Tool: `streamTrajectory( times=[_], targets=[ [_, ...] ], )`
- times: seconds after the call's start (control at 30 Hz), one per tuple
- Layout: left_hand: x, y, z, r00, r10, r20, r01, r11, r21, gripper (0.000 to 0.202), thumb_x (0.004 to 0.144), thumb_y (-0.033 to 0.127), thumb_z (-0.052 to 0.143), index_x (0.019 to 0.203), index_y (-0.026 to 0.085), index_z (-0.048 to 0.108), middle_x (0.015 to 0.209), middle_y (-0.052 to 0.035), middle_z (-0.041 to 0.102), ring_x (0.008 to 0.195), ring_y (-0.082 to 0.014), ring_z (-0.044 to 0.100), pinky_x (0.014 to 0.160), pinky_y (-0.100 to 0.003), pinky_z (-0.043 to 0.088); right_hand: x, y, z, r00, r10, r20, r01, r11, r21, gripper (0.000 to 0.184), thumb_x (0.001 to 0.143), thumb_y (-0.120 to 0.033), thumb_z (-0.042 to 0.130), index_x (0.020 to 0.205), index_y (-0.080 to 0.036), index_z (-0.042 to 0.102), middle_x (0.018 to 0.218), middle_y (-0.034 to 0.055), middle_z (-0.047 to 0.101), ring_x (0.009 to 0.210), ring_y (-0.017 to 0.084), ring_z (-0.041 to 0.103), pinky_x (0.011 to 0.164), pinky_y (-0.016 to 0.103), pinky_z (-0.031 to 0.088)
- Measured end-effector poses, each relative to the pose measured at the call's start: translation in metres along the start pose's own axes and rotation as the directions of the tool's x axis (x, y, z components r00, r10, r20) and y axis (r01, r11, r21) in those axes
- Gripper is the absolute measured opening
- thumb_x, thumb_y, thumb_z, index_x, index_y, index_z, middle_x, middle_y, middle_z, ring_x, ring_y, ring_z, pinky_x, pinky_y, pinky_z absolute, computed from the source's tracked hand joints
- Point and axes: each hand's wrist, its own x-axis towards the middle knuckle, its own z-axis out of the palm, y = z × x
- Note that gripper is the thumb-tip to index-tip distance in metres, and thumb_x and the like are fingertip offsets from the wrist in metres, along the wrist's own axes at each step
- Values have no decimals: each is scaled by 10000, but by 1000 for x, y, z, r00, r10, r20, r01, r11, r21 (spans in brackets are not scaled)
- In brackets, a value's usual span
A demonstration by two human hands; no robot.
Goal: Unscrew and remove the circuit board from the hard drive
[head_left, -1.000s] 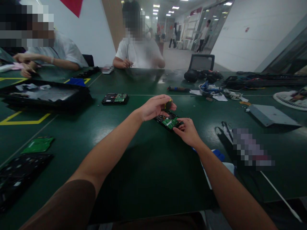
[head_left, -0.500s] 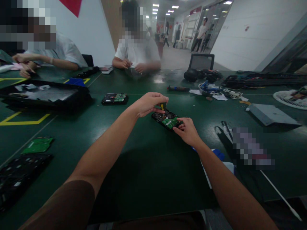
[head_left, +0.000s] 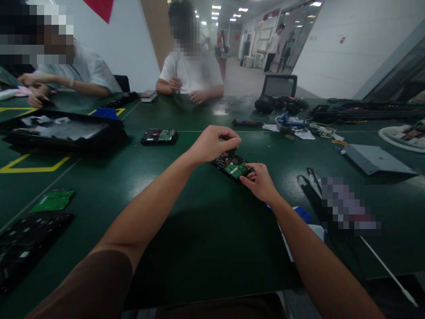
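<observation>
Drive likely stiff; board fragile, grip edges. Right hand holds drive's end; left hand pinches partly hidden tool

"Supporting surface?"
"One green table, glossy, marked with yellow tape."
"On it, before me?"
"I list one black hard drive, green board upward; farther off, left, a second drive."
"My left side?"
"One black tray; one loose green circuit board, just beside a dark casing."
"My right?"
"I count one grey metal box, one round white grille, one tangle of white cable."
</observation>
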Motion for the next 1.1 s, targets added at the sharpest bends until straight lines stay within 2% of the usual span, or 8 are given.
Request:
streamTrajectory(
  times=[0.13, 0.3, 0.43, 0.53, 0.63, 0.73, 0.9, 1.1],
  targets=[
    [0, -3, 3, 989, -113, 94, 134, 959, -250, 238, 884, 324, 682, 1005, 140, 771, 985, -98, 752, 794, -149, 677, 552, -209, 501, 0, -1, 0, 1000, -4, -5, 4, 1000, 13, 514, 814, -376, 749, 1261, -168, 602, 1332, 147, 435, 788, 134, 632, 768, 400, 636],
    [1, -14, 8, 953, -209, 218, 300, 737, -606, 181, 906, 300, 629, 989, 147, 678, 1058, -130, 752, 993, -228, 721, 520, -203, 486, -1, 0, 0, 1000, -13, -12, 13, 1000, 15, 518, 812, -384, 756, 1263, -184, 599, 1342, 140, 426, 792, 140, 641, 780, 416, 639],
    [4, -24, 8, 930, -267, 253, 367, 620, -694, 158, 923, 297, 602, 949, 153, 663, 1076, -125, 749, 989, -214, 718, 540, -203, 497, -2, -1, -1, 1000, -5, -7, 5, 1000, -3, 516, 824, -374, 745, 1278, -177, 597, 1342, 144, 424, 779, 137, 640, 790, 425, 640],
    [5, -27, 1, 898, -306, 315, 436, 532, -726, 154, 931, 287, 606, 912, 154, 681, 939, -83, 733, 886, -172, 703, 681, -258, 575, -1, -1, -1, 1000, 10, -2, -10, 1000, -17, 510, 818, -361, 751, 1271, -174, 611, 1345, 150, 427, 795, 146, 645, 792, 420, 639],
    [5, -26, -8, 852, -328, 407, 520, 456, -722, 147, 921, 269, 624, 891, 142, 691, 866, -68, 703, 850, -166, 688, 819, -331, 600, -1, 0, -1, 1000, 11, 4, -11, 1000, -11, 510, 819, -357, 749, 1275, -176, 611, 1351, 152, 422, 804, 148, 646, 788, 411, 640],
    [4, -21, -12, 846, -362, 391, 530, 493, -690, 114, 894, 232, 655, 894, 127, 699, 876, -80, 695, 880, -174, 684, 833, -336, 600, 0, 2, -2, 1000, 10, 4, -10, 1000, -19, 504, 824, -369, 747, 1270, -178, 611, 1345, 147, 425, 805, 145, 644, 788, 402, 640],
    [3, -11, -12, 888, -377, 262, 457, 670, -585, 70, 852, 184, 714, 821, 130, 682, 859, -76, 670, 847, -160, 648, 800, -344, 608, 0, 2, -2, 1000, 11, 17, -11, 1000, -25, 517, 830, -377, 739, 1282, -168, 601, 1344, 148, 417, 809, 141, 640, 775, 390, 640],
    [5, -13, -4, 942, -335, 18, 313, 858, -407, 189, 852, 253, 744, 735, 157, 631, 766, -41, 617, 721, -122, 587, 678, -299, 602, 0, -1, -3, 999, 24, 23, -24, 1000, -19, 528, 826, -388, 749, 1285, -169, 605, 1347, 145, 418, 815, 146, 643, 792, 407, 642]
  ],
)
